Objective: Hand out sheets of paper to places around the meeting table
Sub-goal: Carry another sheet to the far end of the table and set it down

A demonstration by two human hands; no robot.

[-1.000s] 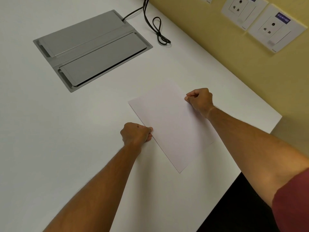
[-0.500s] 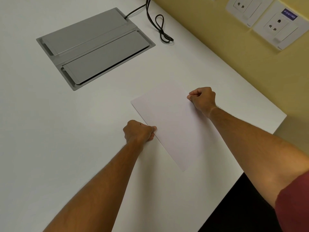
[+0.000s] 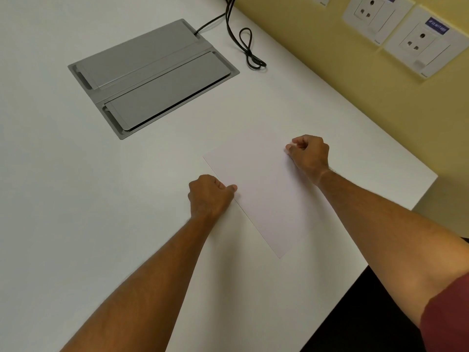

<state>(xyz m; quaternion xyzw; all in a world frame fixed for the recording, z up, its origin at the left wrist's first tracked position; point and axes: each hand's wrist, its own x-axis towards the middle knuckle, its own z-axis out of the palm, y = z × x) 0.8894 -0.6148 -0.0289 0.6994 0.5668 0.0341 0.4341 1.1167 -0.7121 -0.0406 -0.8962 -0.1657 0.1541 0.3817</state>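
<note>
A single white sheet of paper point(image 3: 261, 189) lies flat and slanted on the white meeting table point(image 3: 76, 199), near the table's right end. My left hand point(image 3: 209, 195) is curled at the sheet's left long edge, thumb on the paper. My right hand point(image 3: 309, 154) is curled at the sheet's right long edge, pinching it with thumb and fingers. Both forearms reach in from the bottom of the view.
A grey metal cable box with two closed lids point(image 3: 152, 77) is set into the table behind the sheet. A black cable point(image 3: 247, 47) loops beside it. The yellow wall point(image 3: 330, 59) with white power sockets point(image 3: 421, 40) runs along the table's right side. The table corner point(image 3: 431, 177) is close.
The sheet and both hands stay almost where they were. The right hand's fingers have loosened slightly at the paper's edge. The view has shifted a little.
</note>
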